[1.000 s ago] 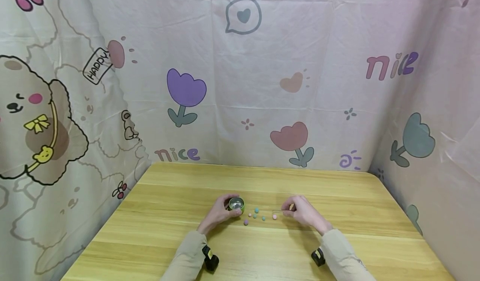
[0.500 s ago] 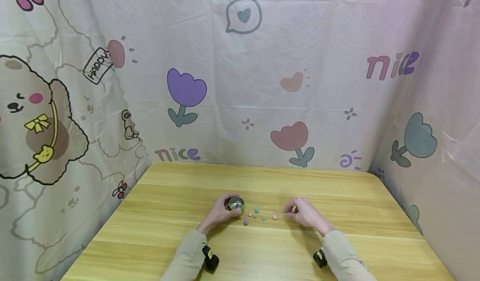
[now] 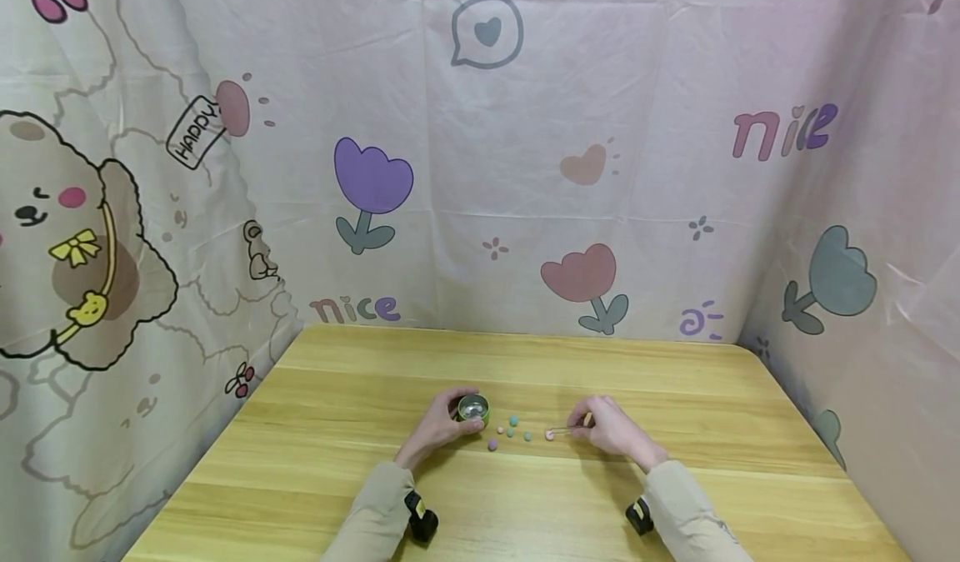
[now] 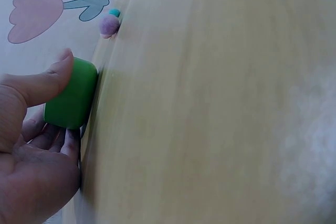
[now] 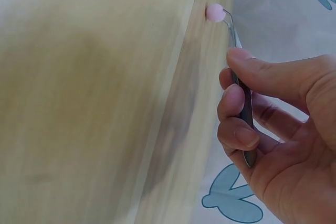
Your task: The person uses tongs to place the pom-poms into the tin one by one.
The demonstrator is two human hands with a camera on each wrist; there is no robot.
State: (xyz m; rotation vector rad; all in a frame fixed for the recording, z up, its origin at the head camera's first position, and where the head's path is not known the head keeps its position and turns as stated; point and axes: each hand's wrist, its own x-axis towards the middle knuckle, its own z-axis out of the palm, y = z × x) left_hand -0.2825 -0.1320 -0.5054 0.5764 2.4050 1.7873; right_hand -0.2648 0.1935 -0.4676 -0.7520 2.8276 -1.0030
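My left hand (image 3: 447, 418) grips a small green tin (image 3: 482, 420) by its sides. The tin stands upright on the table, its open top showing a silvery inside; in the left wrist view its green wall (image 4: 73, 98) sits between thumb and fingers. Between thumb and fingers of my right hand (image 3: 609, 425) is a pair of metal tweezers (image 5: 247, 109) with bent tips. Those tips are right at a pink pom-pom (image 5: 214, 13), which rests on the table, the rightmost of the pom-poms.
Between tin and tweezers lie several more small pom-poms: a purple one (image 3: 492, 445), a blue one (image 3: 513, 421), a teal one (image 3: 527, 437) and a tiny pink one (image 3: 500, 430). The wooden table (image 3: 375, 370) ends at a patterned curtain (image 3: 480, 128).
My right hand has shifted slightly right and toward me, bringing the tweezer tips down to the pink pom-pom. My left hand and the tin have stayed in place.
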